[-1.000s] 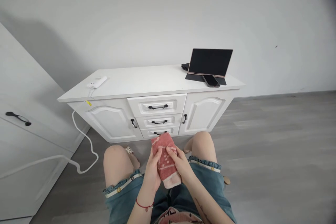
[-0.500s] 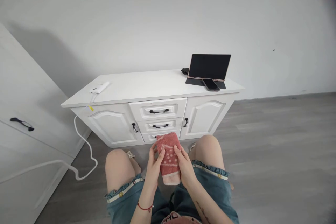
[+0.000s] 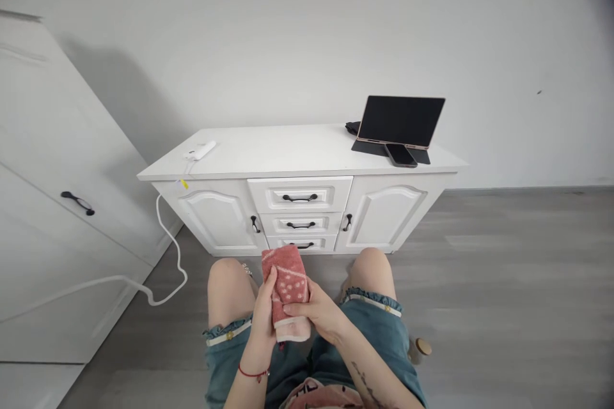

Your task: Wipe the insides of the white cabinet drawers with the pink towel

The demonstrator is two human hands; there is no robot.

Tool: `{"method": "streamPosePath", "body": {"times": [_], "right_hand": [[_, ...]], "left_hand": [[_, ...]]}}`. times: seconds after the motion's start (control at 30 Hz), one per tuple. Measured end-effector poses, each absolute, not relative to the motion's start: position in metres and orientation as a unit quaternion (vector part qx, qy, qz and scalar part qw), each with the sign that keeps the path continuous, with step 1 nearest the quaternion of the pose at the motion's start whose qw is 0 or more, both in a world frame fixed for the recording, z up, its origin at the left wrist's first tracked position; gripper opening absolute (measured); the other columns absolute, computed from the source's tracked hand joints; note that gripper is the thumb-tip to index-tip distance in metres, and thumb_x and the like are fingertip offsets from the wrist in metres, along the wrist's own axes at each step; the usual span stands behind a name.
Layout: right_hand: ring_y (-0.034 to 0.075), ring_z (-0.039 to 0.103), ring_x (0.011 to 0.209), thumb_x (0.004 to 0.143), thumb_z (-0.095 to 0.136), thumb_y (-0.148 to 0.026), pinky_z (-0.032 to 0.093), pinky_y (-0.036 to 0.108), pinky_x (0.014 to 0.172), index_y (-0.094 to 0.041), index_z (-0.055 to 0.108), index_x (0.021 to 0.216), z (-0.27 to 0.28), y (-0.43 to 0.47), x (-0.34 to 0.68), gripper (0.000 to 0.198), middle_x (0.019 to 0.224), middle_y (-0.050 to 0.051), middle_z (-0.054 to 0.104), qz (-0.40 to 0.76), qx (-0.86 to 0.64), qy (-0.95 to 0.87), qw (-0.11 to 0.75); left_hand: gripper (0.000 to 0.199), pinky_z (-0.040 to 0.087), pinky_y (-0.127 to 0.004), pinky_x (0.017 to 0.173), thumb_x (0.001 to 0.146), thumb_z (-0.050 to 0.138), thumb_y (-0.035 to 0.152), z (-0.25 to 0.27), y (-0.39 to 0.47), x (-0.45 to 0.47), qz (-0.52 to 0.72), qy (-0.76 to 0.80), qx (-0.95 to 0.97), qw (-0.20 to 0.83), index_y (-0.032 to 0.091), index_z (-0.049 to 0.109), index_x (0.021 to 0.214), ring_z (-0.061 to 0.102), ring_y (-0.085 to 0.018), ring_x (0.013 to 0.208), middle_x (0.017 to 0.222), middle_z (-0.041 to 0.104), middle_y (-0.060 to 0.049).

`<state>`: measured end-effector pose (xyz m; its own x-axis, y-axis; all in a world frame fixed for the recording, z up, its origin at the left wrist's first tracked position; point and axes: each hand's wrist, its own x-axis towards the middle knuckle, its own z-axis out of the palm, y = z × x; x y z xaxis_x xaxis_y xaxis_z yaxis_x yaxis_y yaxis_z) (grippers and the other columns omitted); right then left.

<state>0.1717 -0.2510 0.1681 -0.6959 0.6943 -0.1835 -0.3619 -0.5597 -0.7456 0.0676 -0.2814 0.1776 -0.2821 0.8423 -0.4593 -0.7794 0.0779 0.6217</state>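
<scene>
A folded red and pink towel (image 3: pixel 290 281) with pale dots and stripes is held up between both hands, above my lap. My left hand (image 3: pixel 264 307) grips its left edge, thumb lying on the front face. From the right, my right hand (image 3: pixel 320 313) clasps the lower part, its thumb across the front. The other fingers of both hands are mostly hidden behind the cloth. The white band along the towel's bottom edge faces me.
Ahead stands a white cabinet (image 3: pixel 288 147) with drawers and doors. On it are a tablet (image 3: pixel 401 120) on a stand, a phone (image 3: pixel 401 155), a dark item (image 3: pixel 352 127) and a white power strip (image 3: pixel 200 151). Its cable (image 3: pixel 180 262) hangs leftward past a wardrobe (image 3: pixel 57 217).
The towel has shifted left and tilted slightly. My right thumb has moved down its front, and my left thumb lies higher on it. The view has turned a little left.
</scene>
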Motion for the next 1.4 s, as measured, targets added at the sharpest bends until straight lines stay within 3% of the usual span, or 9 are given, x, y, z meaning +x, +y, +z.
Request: {"method": "streamPosePath", "body": {"times": [0.17,0.37,0.57,0.67,0.8,0.93,1.23,1.4], "right_hand": [[0.019,0.063,0.092,0.055,0.084,-0.024,0.046,0.034,0.089,-0.015,0.062,0.109,0.173,-0.249,0.183,0.059,0.102,0.005,0.071,0.809,-0.262,-0.429,0.303],[0.024,0.062,0.098,0.060,0.078,-0.022,0.045,0.040,0.092,-0.017,0.062,0.113,0.170,-0.237,0.206,0.056,0.106,0.005,0.070,0.744,-0.314,-0.501,0.311],[0.024,0.057,0.112,0.069,0.078,-0.031,0.041,0.040,0.101,-0.020,0.055,0.125,0.160,-0.255,0.201,0.062,0.123,0.007,0.063,0.780,-0.220,-0.501,0.303],[0.022,0.053,0.120,0.075,0.074,-0.038,0.036,0.039,0.106,-0.021,0.051,0.129,0.164,-0.267,0.196,0.061,0.131,0.008,0.058,0.799,-0.208,-0.449,0.340],[0.023,0.056,0.116,0.071,0.077,-0.040,0.037,0.040,0.105,-0.019,0.058,0.121,0.174,-0.268,0.193,0.058,0.120,0.008,0.065,0.813,-0.257,-0.389,0.349],[0.023,0.062,0.106,0.064,0.082,-0.034,0.042,0.039,0.100,-0.017,0.063,0.114,0.174,-0.259,0.191,0.056,0.110,0.007,0.070,0.836,-0.280,-0.331,0.337],[0.017,0.068,0.079,0.066,0.078,-0.017,0.048,0.032,0.083,-0.016,0.066,0.101,0.147,-0.242,0.197,0.036,0.092,0.006,0.074,0.912,-0.231,-0.158,0.301],[0.018,0.068,0.080,0.073,0.073,-0.029,0.047,0.030,0.085,-0.008,0.068,0.090,0.150,-0.229,0.195,0.027,0.080,0.009,0.074,0.935,-0.235,-0.039,0.261]], "left_hand": [[0.023,0.057,-0.034,0.068,0.074,0.071,0.034,0.182,-0.276,0.068,0.702,0.439,-0.007,0.560,0.013,0.068,0.083,0.068,-0.019,0.060,0.073,0.074,-0.007],[0.024,0.057,-0.033,0.069,0.069,0.075,0.027,0.179,-0.263,0.073,0.699,0.435,0.005,0.568,0.015,0.068,0.089,0.070,-0.021,0.069,0.081,0.075,-0.007],[0.018,0.054,-0.032,0.063,0.068,0.075,0.027,0.163,-0.266,0.070,0.691,0.465,-0.055,0.551,0.019,0.066,0.082,0.065,-0.017,0.056,0.066,0.069,0.000],[0.021,0.053,-0.031,0.066,0.069,0.074,0.031,0.158,-0.265,0.070,0.705,0.466,-0.027,0.533,0.018,0.067,0.084,0.065,-0.016,0.060,0.073,0.070,-0.001],[0.028,0.052,-0.031,0.074,0.069,0.073,0.035,0.158,-0.259,0.070,0.707,0.506,0.017,0.494,0.018,0.070,0.091,0.067,-0.017,0.071,0.082,0.072,-0.002],[0.035,0.053,-0.030,0.070,0.067,0.076,0.039,0.161,-0.259,0.073,0.705,0.506,0.035,0.496,0.018,0.069,0.095,0.068,-0.018,0.070,0.083,0.073,-0.002],[0.026,0.052,-0.025,0.063,0.061,0.078,0.023,0.166,-0.255,0.070,0.705,0.477,0.006,0.525,0.019,0.065,0.084,0.067,-0.014,0.064,0.072,0.070,0.003],[0.036,0.051,-0.026,0.057,0.058,0.083,0.026,0.158,-0.236,0.066,0.661,0.509,0.039,0.550,0.019,0.064,0.087,0.066,-0.016,0.059,0.069,0.070,0.001]]}}
